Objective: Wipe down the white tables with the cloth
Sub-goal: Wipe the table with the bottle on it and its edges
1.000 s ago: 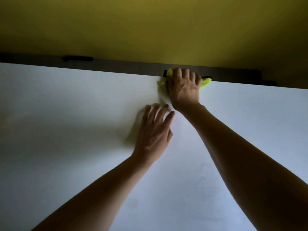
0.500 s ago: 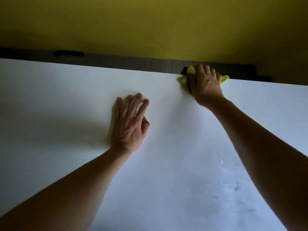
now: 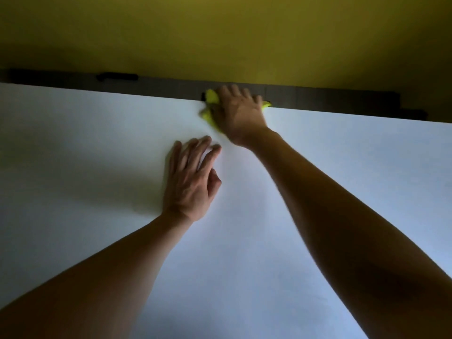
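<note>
A: Where is your bright yellow-green cloth (image 3: 210, 106)?

B: At the far edge of the flat white table (image 3: 97, 143), pressed under your right hand (image 3: 241, 116). Most of it is hidden; only bits show to the hand's left and a sliver to its right. Your right fingertips are blurred.

A: And your left hand (image 3: 192, 179)?

B: Flat on the table with its fingers spread, holding nothing, near the right wrist but apart from it.

A: Beyond the table?

B: A dark strip (image 3: 330, 99) below a yellow wall (image 3: 220, 37), too dim to make out. Both your forearms are cut off by the frame.
</note>
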The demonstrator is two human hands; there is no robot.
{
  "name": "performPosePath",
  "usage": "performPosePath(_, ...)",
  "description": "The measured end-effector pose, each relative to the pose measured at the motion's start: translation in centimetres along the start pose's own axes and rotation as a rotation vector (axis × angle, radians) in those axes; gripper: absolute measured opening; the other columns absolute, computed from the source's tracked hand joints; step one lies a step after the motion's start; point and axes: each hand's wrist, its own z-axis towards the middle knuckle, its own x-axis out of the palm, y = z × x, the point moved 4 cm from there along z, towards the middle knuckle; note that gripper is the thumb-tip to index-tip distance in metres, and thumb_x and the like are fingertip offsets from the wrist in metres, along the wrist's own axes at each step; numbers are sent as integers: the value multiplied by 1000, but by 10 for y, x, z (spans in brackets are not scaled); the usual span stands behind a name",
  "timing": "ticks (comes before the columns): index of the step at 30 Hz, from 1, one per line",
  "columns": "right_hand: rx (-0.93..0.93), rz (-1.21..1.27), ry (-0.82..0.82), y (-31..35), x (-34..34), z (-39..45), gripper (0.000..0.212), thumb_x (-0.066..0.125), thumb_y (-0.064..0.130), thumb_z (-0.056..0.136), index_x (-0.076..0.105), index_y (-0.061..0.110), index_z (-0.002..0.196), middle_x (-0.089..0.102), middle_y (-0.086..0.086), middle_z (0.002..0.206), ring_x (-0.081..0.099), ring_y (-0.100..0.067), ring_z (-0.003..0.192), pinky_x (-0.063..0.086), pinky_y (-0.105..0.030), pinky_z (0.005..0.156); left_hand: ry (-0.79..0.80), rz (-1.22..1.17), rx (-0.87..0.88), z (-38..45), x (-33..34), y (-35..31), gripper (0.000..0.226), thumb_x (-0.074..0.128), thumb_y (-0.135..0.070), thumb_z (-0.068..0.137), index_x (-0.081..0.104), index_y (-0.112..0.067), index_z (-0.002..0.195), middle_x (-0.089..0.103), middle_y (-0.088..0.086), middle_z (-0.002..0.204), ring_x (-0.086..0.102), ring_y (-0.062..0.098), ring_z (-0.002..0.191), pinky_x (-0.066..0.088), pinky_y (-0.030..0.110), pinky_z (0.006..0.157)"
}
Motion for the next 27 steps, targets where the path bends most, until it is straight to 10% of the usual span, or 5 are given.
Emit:
performPosePath(8,313,-56,-105,-167,-64,-86,47,34,46,93,51,9,117,52,-21,119,49,-40,112,33,-50,100,30,5,-4,0,2,-1,52,46,-21,96,57,-12,146,49,12,158,46,40,144,22,61,125)
performPosePath(21,44,-55,-57,29,5,2,43,39,49,100,50,20,130,54,-6,128,48,-29,120,31,-44,94,88,40,-19,0,-2,-1,59,45,-27,94,51,-16,152,47,11,159,42,37,146,19,59,127)
performPosePath(27,193,9,-169,-69,-26,-50,53,33,52,91,58,15,119,58,-14,115,52,-34,107,32,-43,92,64,26,2,-2,-2,-1,55,44,-23,97,53,-14,151,46,12,160,42,41,146,21,61,125)
